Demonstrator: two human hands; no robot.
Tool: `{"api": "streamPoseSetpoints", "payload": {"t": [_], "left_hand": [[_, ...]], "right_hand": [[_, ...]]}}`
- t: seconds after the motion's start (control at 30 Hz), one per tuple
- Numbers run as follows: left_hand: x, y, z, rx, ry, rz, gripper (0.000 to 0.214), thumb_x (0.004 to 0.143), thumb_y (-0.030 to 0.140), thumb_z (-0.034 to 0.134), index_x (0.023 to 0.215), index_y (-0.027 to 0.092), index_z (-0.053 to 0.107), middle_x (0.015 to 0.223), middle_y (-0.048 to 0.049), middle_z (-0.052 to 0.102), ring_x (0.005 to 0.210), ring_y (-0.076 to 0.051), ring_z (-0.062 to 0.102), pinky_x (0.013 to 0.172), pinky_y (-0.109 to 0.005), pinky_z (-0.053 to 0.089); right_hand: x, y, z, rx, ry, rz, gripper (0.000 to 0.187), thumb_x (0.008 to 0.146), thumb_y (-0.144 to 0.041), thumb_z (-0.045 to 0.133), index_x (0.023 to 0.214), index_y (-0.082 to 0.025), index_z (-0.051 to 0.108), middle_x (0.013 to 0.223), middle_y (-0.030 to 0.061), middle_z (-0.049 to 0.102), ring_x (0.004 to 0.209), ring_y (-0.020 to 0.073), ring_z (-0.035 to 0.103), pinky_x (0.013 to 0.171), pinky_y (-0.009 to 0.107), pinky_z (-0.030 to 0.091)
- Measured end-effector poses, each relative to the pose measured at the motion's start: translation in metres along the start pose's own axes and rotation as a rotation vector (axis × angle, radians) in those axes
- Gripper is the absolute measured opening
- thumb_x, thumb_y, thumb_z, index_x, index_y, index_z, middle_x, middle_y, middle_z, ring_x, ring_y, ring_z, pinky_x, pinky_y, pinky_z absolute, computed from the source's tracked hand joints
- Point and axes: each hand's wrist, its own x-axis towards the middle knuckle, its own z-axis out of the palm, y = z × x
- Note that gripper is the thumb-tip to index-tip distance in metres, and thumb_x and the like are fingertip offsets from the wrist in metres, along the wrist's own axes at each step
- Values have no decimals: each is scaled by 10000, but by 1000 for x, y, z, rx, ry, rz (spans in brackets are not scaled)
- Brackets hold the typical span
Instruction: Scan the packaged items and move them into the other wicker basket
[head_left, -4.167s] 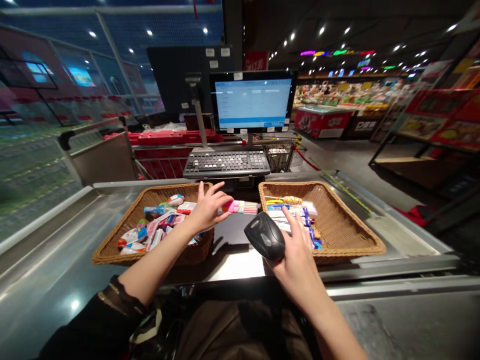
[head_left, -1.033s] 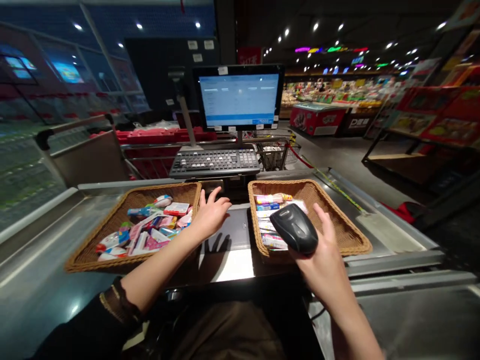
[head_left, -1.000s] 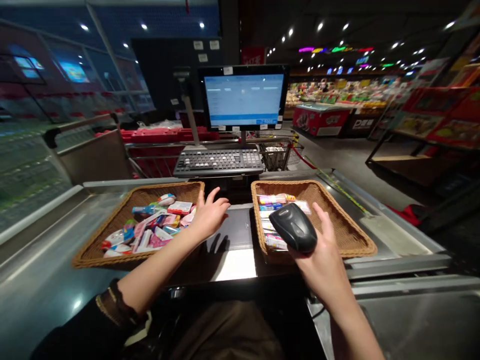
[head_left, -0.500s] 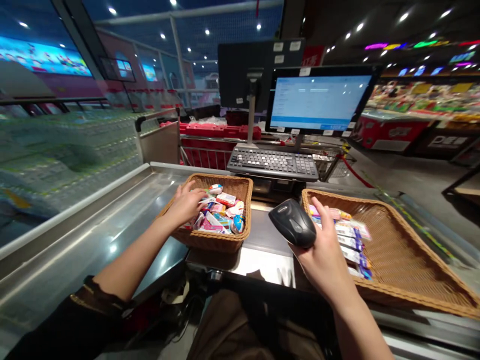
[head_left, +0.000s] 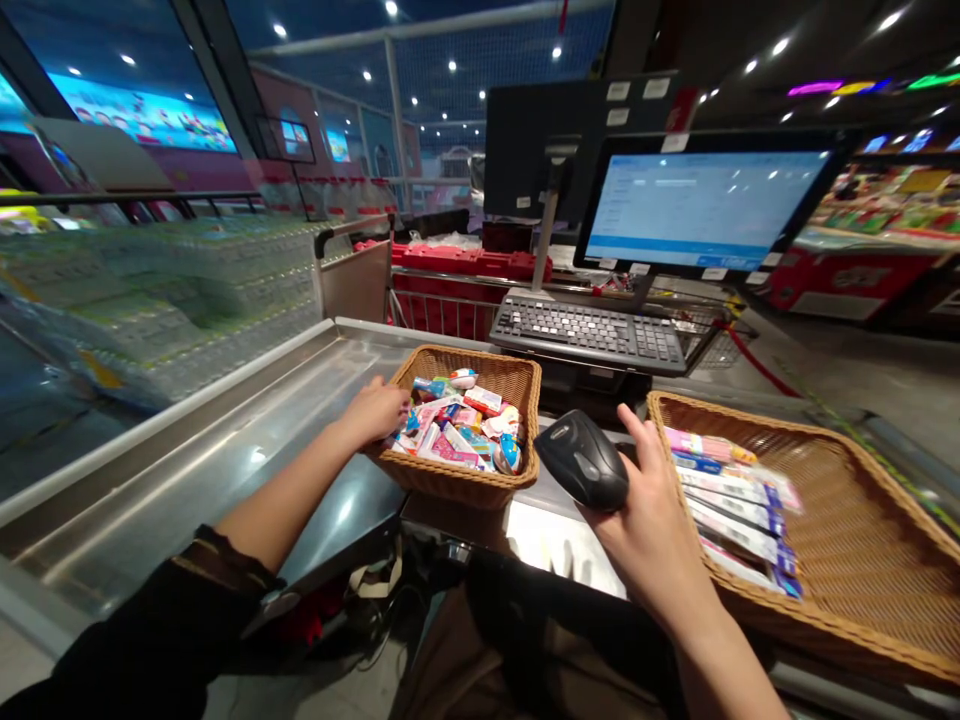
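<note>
My right hand (head_left: pixel 649 520) is closed around a black barcode scanner (head_left: pixel 581 460), its head turned to the left and one finger pointing up. At the left, my left hand (head_left: pixel 379 410) curls over the left rim of a small wicker basket (head_left: pixel 461 485), its fingertips just inside. Small colourful packets and boxed sweets (head_left: pixel 465 425) fill this basket. Just beyond my right hand lies a larger wicker basket (head_left: pixel 862 490). Several long white-and-blue packets (head_left: pixel 739 510) and a pink one (head_left: pixel 705 445) lie along its left side.
A keyboard (head_left: pixel 589 330) and a lit monitor (head_left: pixel 705 205) stand behind the baskets. The steel counter (head_left: pixel 300 420) has a raised edge on the left. Beyond it are stacked bottle packs (head_left: pixel 172 280) and a trolley with red crates (head_left: pixel 465 265).
My left hand has drawn back from above the packets to the small basket's left rim, its fingers curling. The scanner stays in my right hand. The view has swung left.
</note>
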Motion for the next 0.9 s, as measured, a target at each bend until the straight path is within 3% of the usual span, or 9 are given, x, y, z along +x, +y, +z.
{"api": "streamPoseSetpoints", "payload": {"t": [0.13,0.3,0.43,0.57,0.7,0.9], "left_hand": [[7,30,3,64,54,31,234,783,287,687,980,181,755,1166,-185,700,1177,-373,550,956,-453,450],[12,49,1,112,60,44,282,849,104,504,933,133,772,1089,-234,728,1169,-378,553,973,-516,398],[12,38,-17,144,81,35,251,833,135,516,895,149,759,1065,-195,741,1147,-377,559,951,-512,410],[15,20,-32,39,45,-80,284,874,244,470,908,164,740,1083,-164,741,1090,-364,598,852,-442,467],[18,10,-21,-21,-73,-80,243,828,259,506,844,182,736,1021,-150,749,1008,-345,632,782,-392,476],[17,2,-3,5,-89,-37,172,769,255,569,696,206,717,907,-142,736,994,-352,612,793,-386,465]], "right_hand": [[0,-5,-1,22,-20,2,369,845,-289,604,1202,-217,656,1639,154,276,1525,432,238,1165,697,302],[-4,1,-4,31,-21,30,408,840,-278,606,1244,-236,642,1647,139,265,1543,441,171,1161,717,288],[-8,4,-5,50,-1,33,411,841,-262,593,1247,-211,639,1643,162,265,1541,439,176,1161,717,289],[-9,-4,-7,64,28,76,389,837,-211,552,1213,-170,644,1624,184,301,1539,424,196,1168,708,287],[-8,-10,-11,75,27,103,374,836,-188,531,1185,-146,658,1610,206,318,1527,421,236,1170,707,282],[-8,-7,-14,72,30,113,382,828,-185,528,1183,-139,664,1606,203,324,1516,420,265,1174,694,291]]}}
